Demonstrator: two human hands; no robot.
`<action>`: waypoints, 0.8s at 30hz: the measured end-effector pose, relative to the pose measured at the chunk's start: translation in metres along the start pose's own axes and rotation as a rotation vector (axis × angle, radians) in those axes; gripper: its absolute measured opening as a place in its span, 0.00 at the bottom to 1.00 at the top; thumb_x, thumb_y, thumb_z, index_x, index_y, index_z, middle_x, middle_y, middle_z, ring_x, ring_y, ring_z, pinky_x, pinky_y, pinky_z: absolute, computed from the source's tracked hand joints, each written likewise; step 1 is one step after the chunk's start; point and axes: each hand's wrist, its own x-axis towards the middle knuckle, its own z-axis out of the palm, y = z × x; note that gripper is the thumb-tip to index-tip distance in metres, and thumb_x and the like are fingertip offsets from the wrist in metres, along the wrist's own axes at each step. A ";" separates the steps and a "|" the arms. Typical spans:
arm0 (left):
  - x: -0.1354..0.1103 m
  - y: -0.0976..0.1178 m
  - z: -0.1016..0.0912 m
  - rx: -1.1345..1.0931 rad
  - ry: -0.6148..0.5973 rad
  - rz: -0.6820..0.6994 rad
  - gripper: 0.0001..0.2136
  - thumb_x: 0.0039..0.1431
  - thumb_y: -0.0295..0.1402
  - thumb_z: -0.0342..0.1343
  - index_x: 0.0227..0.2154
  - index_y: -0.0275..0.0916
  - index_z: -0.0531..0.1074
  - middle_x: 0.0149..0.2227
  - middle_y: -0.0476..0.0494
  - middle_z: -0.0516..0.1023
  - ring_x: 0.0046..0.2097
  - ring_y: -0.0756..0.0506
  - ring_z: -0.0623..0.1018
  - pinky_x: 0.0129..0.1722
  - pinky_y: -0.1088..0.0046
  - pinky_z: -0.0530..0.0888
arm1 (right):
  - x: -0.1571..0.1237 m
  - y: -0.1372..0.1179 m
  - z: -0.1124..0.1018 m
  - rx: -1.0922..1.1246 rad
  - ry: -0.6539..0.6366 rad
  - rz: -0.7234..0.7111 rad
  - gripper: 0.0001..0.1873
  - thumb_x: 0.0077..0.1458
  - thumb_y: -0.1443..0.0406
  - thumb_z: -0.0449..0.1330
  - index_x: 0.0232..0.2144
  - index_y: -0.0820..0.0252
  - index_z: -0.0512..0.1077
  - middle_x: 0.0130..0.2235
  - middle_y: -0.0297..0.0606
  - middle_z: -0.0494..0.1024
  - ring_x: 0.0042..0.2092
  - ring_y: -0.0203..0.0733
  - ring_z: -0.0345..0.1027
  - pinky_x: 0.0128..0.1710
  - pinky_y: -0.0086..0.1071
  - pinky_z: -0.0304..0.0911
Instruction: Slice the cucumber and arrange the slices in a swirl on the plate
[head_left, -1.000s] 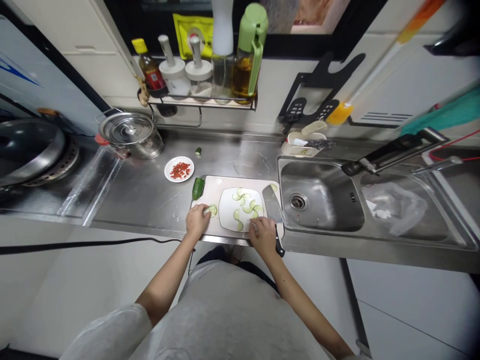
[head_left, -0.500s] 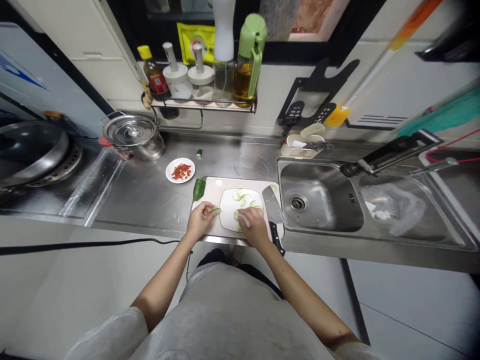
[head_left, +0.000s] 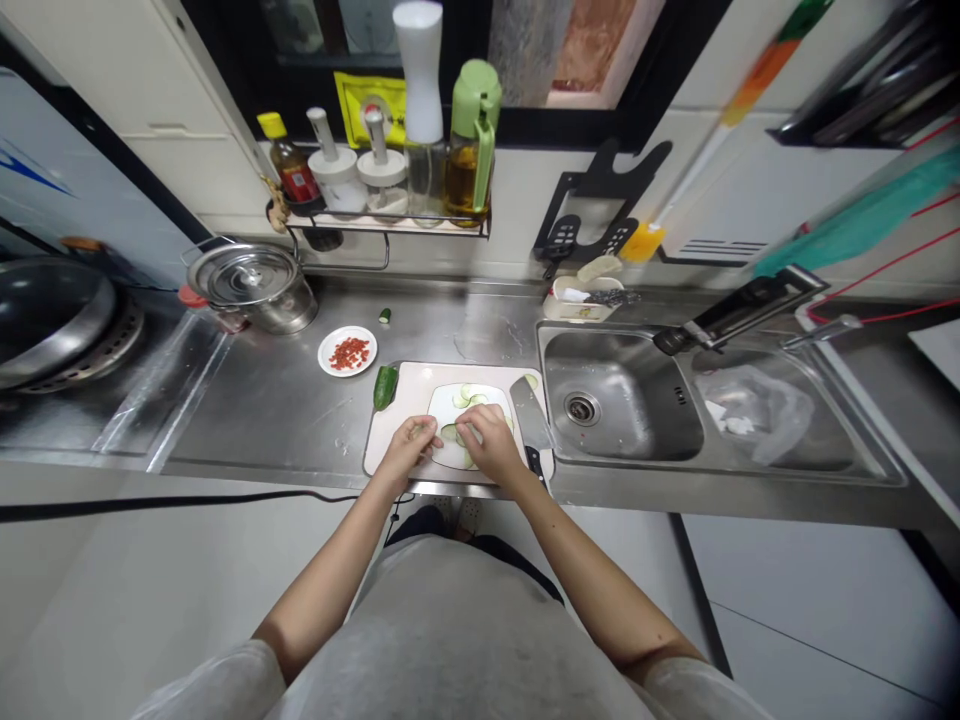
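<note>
My right hand [head_left: 489, 442] pinches a cucumber slice [head_left: 450, 433] over the left part of a white plate [head_left: 442, 402]. Close to its left, my left hand [head_left: 409, 448] has its fingers closed together at the plate's edge; what they hold, if anything, is hard to make out. Thin curved cucumber slices [head_left: 469, 395] lie on the plate, partly hidden by my right hand. Under the plate is a pale cutting board [head_left: 411, 382]. A thick cucumber piece [head_left: 385, 387] rests at the board's left edge, and a knife [head_left: 529, 408] with a black handle lies along its right side.
A small white dish [head_left: 324, 356] of chopped red bits and a cucumber end [head_left: 385, 316] are behind the board. A lidded steel pot [head_left: 281, 300] stands at the left. To the right is a sink [head_left: 622, 400]; a seasoning rack [head_left: 397, 225] hangs above the counter.
My right hand has moved left across the plate to the slice, nearer my left hand. The slice seen earlier in my left fingers no longer shows clearly there. The camera view has shifted slightly.
</note>
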 end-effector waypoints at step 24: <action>0.007 0.005 0.020 -0.305 -0.097 -0.244 0.27 0.46 0.35 0.67 0.50 0.42 0.65 0.31 0.50 0.76 0.25 0.55 0.73 0.20 0.84 0.61 | -0.009 0.015 -0.007 0.029 0.009 -0.057 0.11 0.63 0.63 0.52 0.35 0.57 0.75 0.37 0.39 0.75 0.43 0.44 0.63 0.47 0.37 0.59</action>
